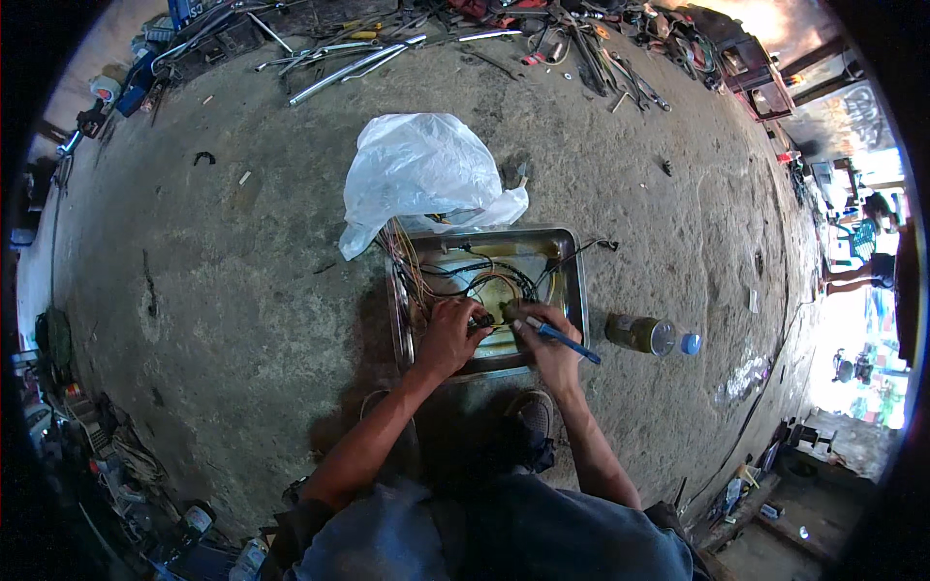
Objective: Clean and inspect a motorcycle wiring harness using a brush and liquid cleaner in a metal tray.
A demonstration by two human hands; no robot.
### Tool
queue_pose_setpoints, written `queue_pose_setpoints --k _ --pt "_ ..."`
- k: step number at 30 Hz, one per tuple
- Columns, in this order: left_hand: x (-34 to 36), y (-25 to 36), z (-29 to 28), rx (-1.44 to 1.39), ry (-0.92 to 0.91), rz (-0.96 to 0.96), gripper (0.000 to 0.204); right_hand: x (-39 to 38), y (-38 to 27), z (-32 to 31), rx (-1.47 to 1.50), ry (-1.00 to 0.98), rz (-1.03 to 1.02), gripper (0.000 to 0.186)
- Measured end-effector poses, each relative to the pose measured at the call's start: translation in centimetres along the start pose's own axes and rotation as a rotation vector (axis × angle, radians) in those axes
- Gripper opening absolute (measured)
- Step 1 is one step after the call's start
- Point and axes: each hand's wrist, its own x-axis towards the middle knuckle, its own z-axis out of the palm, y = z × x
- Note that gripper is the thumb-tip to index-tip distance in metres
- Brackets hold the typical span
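A metal tray (578,266) sits on the floor in front of my feet, with shallow yellowish liquid in it. A wiring harness (412,266) of dark, orange and yellow wires lies in the tray, and part of it runs under a white plastic bag (417,160). Over the tray, my left hand (449,337) is closed on a small dark part of the harness, mostly hidden by the fingers. My right hand (554,347) grips a brush with a blue handle (572,343). The brush's head is close to the left fingertips; whether it touches the part, I cannot tell.
Right of the tray a clear bottle (635,334) with yellowish liquid lies beside a blue cap (691,344). Metal tools (349,73) and other gear are strewn along the far edge. My shoe (531,416) is just below the tray. At far right stands another person (877,271).
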Motion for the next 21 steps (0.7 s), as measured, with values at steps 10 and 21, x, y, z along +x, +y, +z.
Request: queue_pose_setpoints --k 10,21 --pt "0.0 0.1 -0.3 -0.093 0.044 -0.107 0.034 -1.3 -0.2 1.8 -0.002 -0.019 -0.249 0.019" --pt "0.1 0.9 -1.3 -0.024 -0.023 -0.010 0.027 1.4 1.2 2.3 -0.059 0.076 -0.200 0.018"
